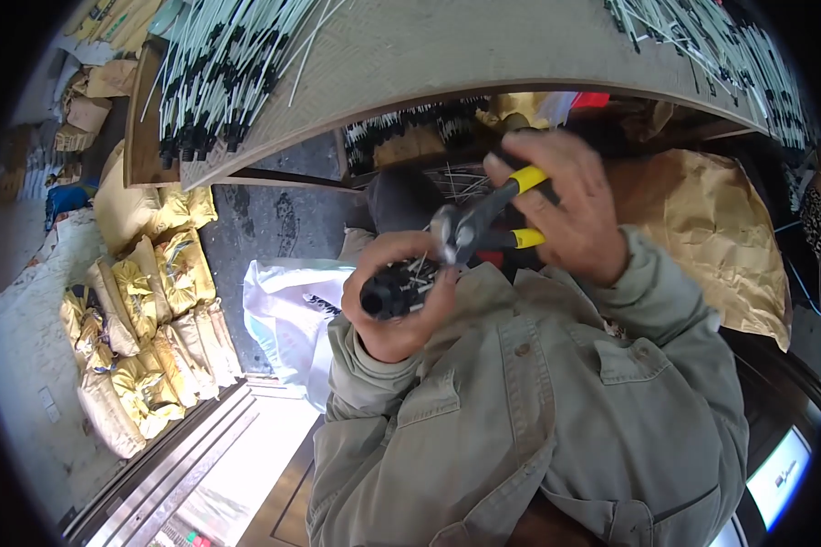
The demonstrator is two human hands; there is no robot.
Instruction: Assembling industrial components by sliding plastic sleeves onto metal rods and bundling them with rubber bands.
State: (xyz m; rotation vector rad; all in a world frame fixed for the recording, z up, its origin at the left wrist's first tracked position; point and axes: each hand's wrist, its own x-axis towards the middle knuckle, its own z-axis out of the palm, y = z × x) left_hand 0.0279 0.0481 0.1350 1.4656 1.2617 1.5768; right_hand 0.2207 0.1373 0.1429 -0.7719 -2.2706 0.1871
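My left hand (388, 301) is closed around a black part with a round, hollow-looking end (383, 297) and small pale bits along its side. My right hand (575, 196) grips pliers (483, 223) with black handles tipped in yellow, the handles spread apart. Motion blurs some of the right fingers. The metal jaws of the pliers meet the black part beside my left thumb and fingers. Exactly what lies between the jaws cannot be made out.
Bundles of thin white rods with black ends (214, 100) lie on the table (447, 46) ahead. A white sack (283, 301) stands left of me. Farther left are several gold and brown packages (146, 319). Large brown paper (702, 228) spreads at the right.
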